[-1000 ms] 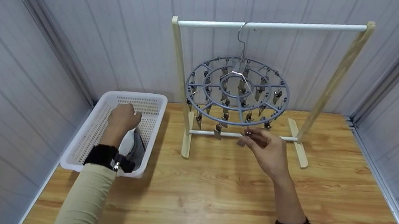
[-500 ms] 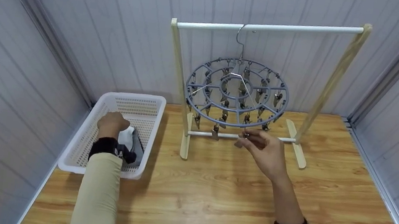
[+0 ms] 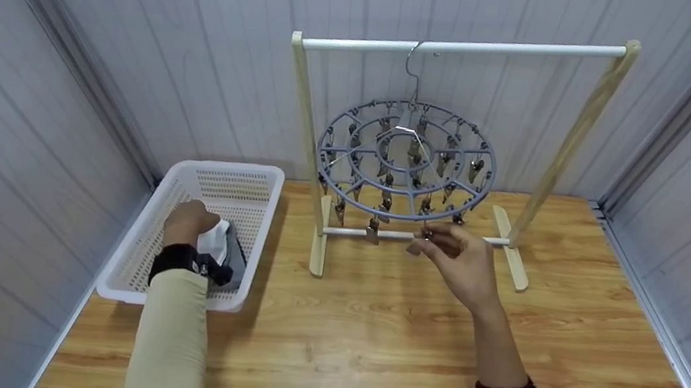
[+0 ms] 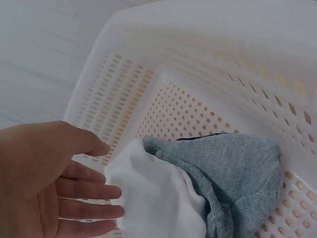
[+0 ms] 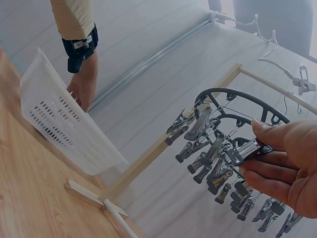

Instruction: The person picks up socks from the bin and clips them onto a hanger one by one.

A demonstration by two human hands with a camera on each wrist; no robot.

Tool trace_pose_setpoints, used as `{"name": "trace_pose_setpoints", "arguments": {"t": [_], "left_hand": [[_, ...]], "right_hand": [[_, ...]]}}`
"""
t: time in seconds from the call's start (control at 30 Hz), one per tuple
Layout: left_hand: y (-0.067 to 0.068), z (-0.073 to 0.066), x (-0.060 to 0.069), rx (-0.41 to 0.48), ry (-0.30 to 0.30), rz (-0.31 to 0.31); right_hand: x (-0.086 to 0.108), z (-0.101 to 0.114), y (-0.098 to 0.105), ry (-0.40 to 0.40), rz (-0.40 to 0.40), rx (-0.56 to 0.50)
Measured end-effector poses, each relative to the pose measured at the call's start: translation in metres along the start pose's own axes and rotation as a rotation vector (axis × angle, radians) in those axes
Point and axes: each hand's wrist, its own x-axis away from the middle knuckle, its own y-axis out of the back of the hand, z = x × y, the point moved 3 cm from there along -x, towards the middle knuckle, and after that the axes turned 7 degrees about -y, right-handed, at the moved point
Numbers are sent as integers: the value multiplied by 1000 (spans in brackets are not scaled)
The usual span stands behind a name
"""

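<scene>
My left hand (image 3: 186, 224) reaches down into a white plastic basket (image 3: 276, 211). In the left wrist view its fingers are nearly straight, and their tips touch or lie right beside a white cloth (image 4: 151, 191). Against that cloth lies a grey-blue ribbed knit piece (image 4: 242, 173), folded over. My right hand (image 3: 466, 267) pinches a metal clip (image 5: 246, 150) between thumb and fingers. The clip hangs from the near edge of a round grey drying hanger (image 3: 409, 214). Other metal clips (image 5: 200, 124) dangle around it with nothing in them.
The hanger hooks over the white top bar (image 3: 531, 49) of a wooden-legged stand (image 3: 576, 141) at the back. Its lower bar (image 3: 350, 231) runs just above the wood-grain floor (image 3: 339, 340). Pale panel walls (image 3: 33, 133) enclose the sides and back.
My left hand has shifted left and nearer within the basket, and more of the white cloth shows. My right hand stays at the same clip.
</scene>
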Motion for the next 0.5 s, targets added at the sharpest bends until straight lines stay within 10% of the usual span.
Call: {"name": "trace_pose_setpoints", "arguments": {"t": [0.5], "left_hand": [[-4,6,9,93,79,184]], "right_hand": [[1,0,-1,11,25,-8]]}}
